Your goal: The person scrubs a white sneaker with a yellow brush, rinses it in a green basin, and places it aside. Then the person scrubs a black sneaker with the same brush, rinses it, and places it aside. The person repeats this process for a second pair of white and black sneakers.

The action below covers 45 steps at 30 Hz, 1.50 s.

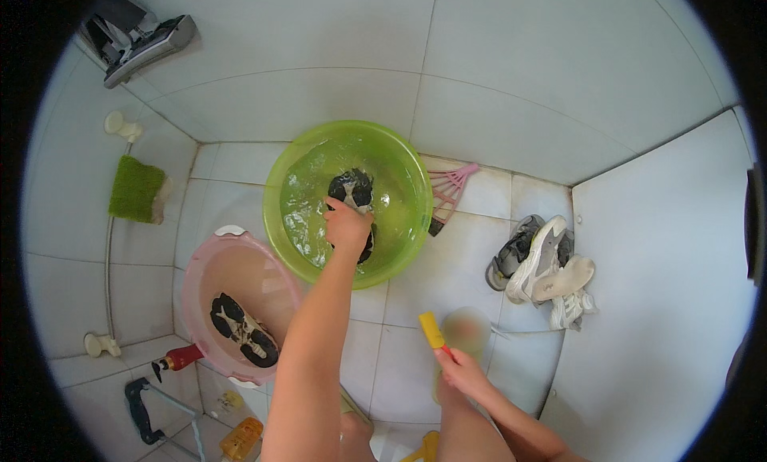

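Observation:
My left hand grips a black-and-beige shoe across its middle, patterned sole facing up. That shoe lies in the water of a round green plastic basin. Lower right, my right hand holds a small brush with a yellow head and red handle, above the floor and apart from the basin. In the pink basin on the left rests a second shoe, also sole up, in cloudy water. My left forearm covers part of the pink basin's right rim.
Several grey and white sneakers and a loose insole are piled by the right-hand panel. A pink slotted plastic tool lies beside the green basin. A red pump bottle and an orange bottle are lower left. A green cloth hangs on the wall rail.

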Tool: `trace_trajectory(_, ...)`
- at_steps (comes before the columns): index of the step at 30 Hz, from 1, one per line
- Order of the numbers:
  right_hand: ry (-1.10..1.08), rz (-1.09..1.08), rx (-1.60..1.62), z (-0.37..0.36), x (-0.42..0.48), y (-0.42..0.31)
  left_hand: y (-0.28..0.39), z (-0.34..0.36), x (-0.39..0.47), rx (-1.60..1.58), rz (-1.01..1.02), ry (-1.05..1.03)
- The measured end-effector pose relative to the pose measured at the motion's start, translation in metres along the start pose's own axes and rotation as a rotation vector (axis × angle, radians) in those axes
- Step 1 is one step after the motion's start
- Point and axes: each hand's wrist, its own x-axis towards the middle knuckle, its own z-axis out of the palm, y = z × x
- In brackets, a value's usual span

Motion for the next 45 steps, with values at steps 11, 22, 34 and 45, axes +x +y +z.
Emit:
trace_trajectory(11,-0.045,0.035,-0.003,0.007,-0.006,-0.007,-0.014,-0.058,0.014,-0.586,0.385,0.099)
trace_trajectory(22,-0.048,0.014,0.012,0.012,-0.008,-0.014,0.018,-0.173,-0.011,-0.592,0.538,0.117)
trace_trajectory(34,-0.067,0.052,0.0,0.012,-0.009,-0.017,-0.034,-0.077,0.024,-0.145,0.379,0.193)
trace_trajectory(45,-0.088,0.053,-0.008,0.013,-0.012,-0.025,-0.066,-0.028,0.041,-0.441,0.115,-0.066)
